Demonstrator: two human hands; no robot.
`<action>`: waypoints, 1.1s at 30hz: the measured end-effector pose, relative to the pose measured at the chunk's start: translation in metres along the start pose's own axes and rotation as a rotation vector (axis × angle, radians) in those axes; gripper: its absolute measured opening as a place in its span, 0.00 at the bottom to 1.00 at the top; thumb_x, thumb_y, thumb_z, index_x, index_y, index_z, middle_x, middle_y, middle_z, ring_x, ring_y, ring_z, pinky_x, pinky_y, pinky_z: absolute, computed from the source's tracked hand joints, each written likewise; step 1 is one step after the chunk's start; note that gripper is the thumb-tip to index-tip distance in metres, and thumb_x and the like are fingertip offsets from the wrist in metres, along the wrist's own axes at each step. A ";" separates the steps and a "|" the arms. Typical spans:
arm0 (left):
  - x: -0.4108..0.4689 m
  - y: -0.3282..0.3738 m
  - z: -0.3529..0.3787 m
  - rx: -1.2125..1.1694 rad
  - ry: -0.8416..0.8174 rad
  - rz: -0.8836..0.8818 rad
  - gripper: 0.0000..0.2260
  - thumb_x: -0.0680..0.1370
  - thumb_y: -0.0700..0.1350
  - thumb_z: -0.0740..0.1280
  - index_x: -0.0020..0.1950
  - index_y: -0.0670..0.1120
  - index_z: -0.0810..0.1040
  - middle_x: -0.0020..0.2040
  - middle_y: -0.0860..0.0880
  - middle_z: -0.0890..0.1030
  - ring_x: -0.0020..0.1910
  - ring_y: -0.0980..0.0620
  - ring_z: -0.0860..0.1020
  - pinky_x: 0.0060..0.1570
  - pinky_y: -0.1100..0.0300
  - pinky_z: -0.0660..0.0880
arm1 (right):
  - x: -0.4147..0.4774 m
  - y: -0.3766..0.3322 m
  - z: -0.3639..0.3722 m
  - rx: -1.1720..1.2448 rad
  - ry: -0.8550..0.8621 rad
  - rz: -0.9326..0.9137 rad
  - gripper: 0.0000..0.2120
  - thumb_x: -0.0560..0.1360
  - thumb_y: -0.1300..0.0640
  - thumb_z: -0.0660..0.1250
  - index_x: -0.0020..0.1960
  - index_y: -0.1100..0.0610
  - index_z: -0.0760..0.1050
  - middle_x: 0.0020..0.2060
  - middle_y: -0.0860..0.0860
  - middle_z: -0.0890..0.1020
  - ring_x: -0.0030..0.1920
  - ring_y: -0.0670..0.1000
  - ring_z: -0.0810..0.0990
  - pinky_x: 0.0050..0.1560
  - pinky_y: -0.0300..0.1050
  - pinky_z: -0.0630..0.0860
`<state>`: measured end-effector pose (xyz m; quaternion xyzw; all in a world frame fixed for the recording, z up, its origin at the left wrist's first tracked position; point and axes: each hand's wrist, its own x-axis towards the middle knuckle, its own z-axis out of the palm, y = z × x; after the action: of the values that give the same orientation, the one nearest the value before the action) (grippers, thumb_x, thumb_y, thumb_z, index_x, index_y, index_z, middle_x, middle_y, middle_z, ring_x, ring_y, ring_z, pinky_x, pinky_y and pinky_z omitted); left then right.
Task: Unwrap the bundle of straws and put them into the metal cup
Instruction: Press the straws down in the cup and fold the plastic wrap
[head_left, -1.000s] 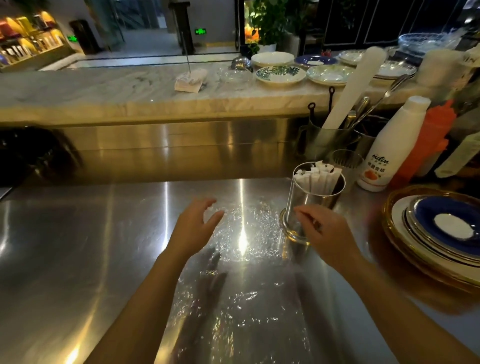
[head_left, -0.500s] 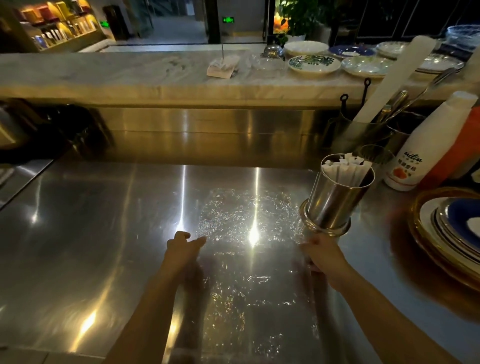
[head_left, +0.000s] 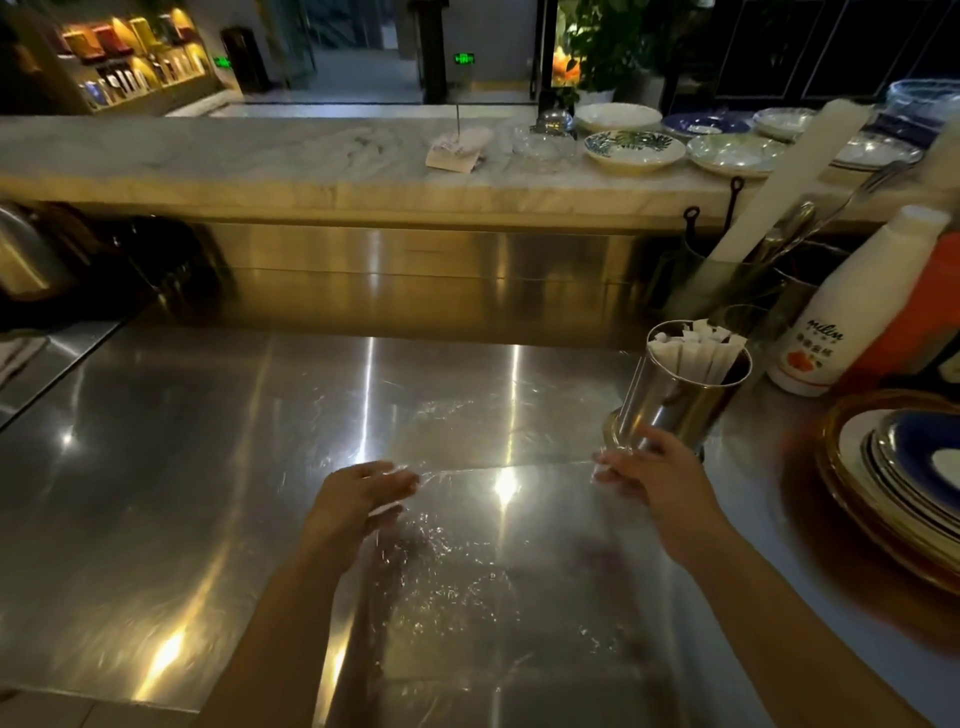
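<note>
- Both of my hands pinch the clear plastic wrap (head_left: 467, 530) by its far edge: my left hand (head_left: 358, 499) takes the left end, my right hand (head_left: 649, 478) the right end, and the film stretches between them just above the steel counter (head_left: 156, 467).
- Paper-wrapped straws (head_left: 696, 348) already stand in the metal cup (head_left: 680, 400), so what remains, I judge, is only getting rid of the wrap.
- That cup sits just beyond and slightly right of my right hand, nearly touching my fingers; it reads as leaning right, though the wide lens may cause that. My right hand is far nearer to it than my left.
- The wrap's long axis runs toward me, from the pinched edge back to my forearms, so any lift must clear the cup.
- Half a second ago my hands lay lower and flatter on the film; now its edge is raised and taut.
- A white bottle (head_left: 852, 312) and stacked plates (head_left: 904, 483) crowd the right side.
</note>
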<state>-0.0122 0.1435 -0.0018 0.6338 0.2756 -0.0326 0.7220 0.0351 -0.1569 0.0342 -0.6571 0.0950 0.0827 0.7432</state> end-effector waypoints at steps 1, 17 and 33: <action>0.000 -0.001 -0.001 -0.022 -0.043 -0.041 0.07 0.66 0.38 0.73 0.43 0.41 0.81 0.38 0.44 0.85 0.38 0.51 0.83 0.38 0.57 0.78 | 0.000 0.000 -0.002 0.006 -0.034 0.054 0.10 0.70 0.66 0.68 0.51 0.62 0.75 0.34 0.52 0.84 0.34 0.50 0.83 0.37 0.41 0.78; -0.012 0.011 0.003 0.056 -0.118 0.083 0.09 0.65 0.38 0.74 0.44 0.45 0.79 0.40 0.42 0.85 0.40 0.47 0.83 0.37 0.57 0.78 | 0.000 0.000 -0.019 -0.156 -0.202 0.120 0.12 0.72 0.65 0.66 0.54 0.67 0.73 0.41 0.59 0.83 0.36 0.51 0.83 0.31 0.40 0.78; -0.017 0.058 0.010 0.495 0.030 0.506 0.06 0.71 0.38 0.70 0.41 0.49 0.82 0.44 0.45 0.82 0.45 0.48 0.79 0.49 0.53 0.76 | 0.011 -0.042 -0.020 -0.512 -0.093 -0.283 0.06 0.70 0.65 0.68 0.46 0.59 0.80 0.40 0.55 0.80 0.41 0.52 0.79 0.39 0.37 0.74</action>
<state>0.0000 0.1405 0.0586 0.8382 0.1041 0.0909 0.5276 0.0557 -0.1815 0.0691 -0.8254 -0.0555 0.0293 0.5611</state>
